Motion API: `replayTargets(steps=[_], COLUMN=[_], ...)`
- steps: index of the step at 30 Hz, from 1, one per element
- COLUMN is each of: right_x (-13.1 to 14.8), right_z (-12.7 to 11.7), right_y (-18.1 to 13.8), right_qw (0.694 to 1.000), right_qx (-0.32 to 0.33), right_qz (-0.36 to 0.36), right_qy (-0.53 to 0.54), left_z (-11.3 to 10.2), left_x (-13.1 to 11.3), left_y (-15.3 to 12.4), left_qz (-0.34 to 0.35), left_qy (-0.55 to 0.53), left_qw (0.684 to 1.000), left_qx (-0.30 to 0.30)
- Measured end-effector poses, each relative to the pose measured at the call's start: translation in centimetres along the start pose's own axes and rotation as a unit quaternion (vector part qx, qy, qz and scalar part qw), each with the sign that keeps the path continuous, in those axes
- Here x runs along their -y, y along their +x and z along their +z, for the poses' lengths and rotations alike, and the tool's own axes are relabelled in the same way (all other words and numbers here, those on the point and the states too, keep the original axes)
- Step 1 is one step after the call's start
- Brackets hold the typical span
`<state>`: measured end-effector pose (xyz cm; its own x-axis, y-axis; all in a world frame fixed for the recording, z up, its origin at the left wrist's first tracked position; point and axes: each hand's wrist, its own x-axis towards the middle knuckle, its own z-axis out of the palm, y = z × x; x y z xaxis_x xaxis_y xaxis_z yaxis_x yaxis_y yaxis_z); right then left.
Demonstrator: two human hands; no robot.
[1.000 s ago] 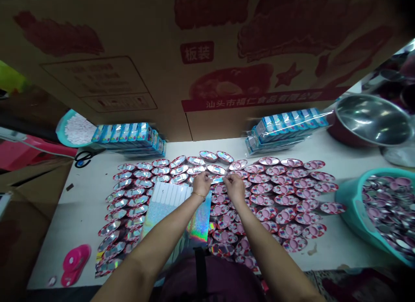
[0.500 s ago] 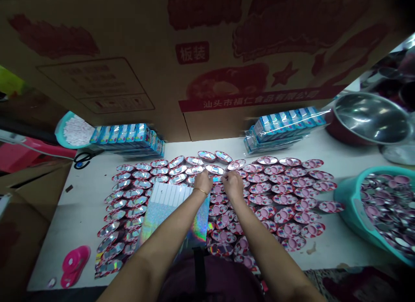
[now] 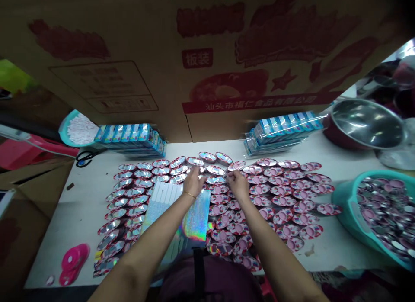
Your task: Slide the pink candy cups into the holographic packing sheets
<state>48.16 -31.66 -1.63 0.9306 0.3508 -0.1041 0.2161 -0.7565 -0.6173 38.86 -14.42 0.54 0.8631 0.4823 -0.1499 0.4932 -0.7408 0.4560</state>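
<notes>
Rows of small oval pieces with red printed edges cover the table in front of me. Those on the left have shiny silvery tops; many on the right bear a round pink disc. My left hand hovers over the middle rows, thumb and fingers apart, just beyond the top edge of a holographic sticker sheet. My right hand has its fingertips pinched together beside a silvery oval piece; whatever lies between them is too small to make out.
A large cardboard box walls off the back. Packs of blue boxes stand at left and right. On the right are a teal basket of pieces and a metal bowl. Scissors and a pink tape dispenser lie left.
My left hand has moved left, away from the central oval piece, and its fingers have spread. My right hand has shifted slightly right. The view has tilted a little.
</notes>
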Motion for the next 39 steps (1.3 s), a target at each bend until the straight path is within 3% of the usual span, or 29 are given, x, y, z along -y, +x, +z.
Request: replayTargets(steps=[3,6,8,12,16,22,25,28,31,33,36,39], right_x=[0.3,2.2,4.0,6.4,5.8,6.1,7.0,6.2,4.1,2.6,1.1,0.3], right_z=[0.1,1.5,3.0,6.1,7.7,6.0,3.4,0.9,-0.2,-0.2,0.4,1.2], right_y=[-1.9,-4.1,-5.1,-6.1,-6.9,-8.3,-8.6,-8.0,-6.8,-6.1,-5.5,-5.3], right_qw=[0.994,0.980,0.969,0.949,0.927,0.923,0.946,0.965,0.949,0.930,0.917,0.921], right_qx=[-0.024,0.020,0.049,0.077,0.075,0.044,0.065,0.080,0.101,0.108,0.091,0.066], right_qz=[-0.098,-0.191,-0.242,-0.282,-0.322,-0.365,-0.318,-0.188,-0.032,0.046,0.105,0.112], right_qy=[0.045,0.045,0.009,-0.116,-0.179,-0.113,-0.001,0.163,0.297,0.348,0.375,0.368], left_z=[-2.1,-3.6,-3.8,-3.1,-2.4,-2.2,-2.5,-2.4,-1.3,-0.1,1.7,2.9], left_x=[2.7,4.9,5.6,5.6,5.7,6.4,6.2,4.9,2.8,1.5,0.5,-0.1], left_y=[-1.0,-1.8,-2.0,-1.9,-2.0,-2.5,-2.8,-3.2,-3.5,-3.5,-3.3,-2.9], left_qz=[0.060,0.099,0.098,0.074,0.033,0.042,0.053,0.062,0.078,0.041,-0.062,-0.107], left_qy=[0.037,0.100,0.120,0.108,0.063,0.062,0.080,0.005,-0.191,-0.317,-0.423,-0.397], left_qw=[0.997,0.983,0.978,0.984,0.990,0.993,0.993,0.997,0.971,0.928,0.881,0.899], left_qx=[0.038,0.117,0.138,0.123,0.121,0.092,0.064,0.035,0.123,0.192,0.200,0.151])
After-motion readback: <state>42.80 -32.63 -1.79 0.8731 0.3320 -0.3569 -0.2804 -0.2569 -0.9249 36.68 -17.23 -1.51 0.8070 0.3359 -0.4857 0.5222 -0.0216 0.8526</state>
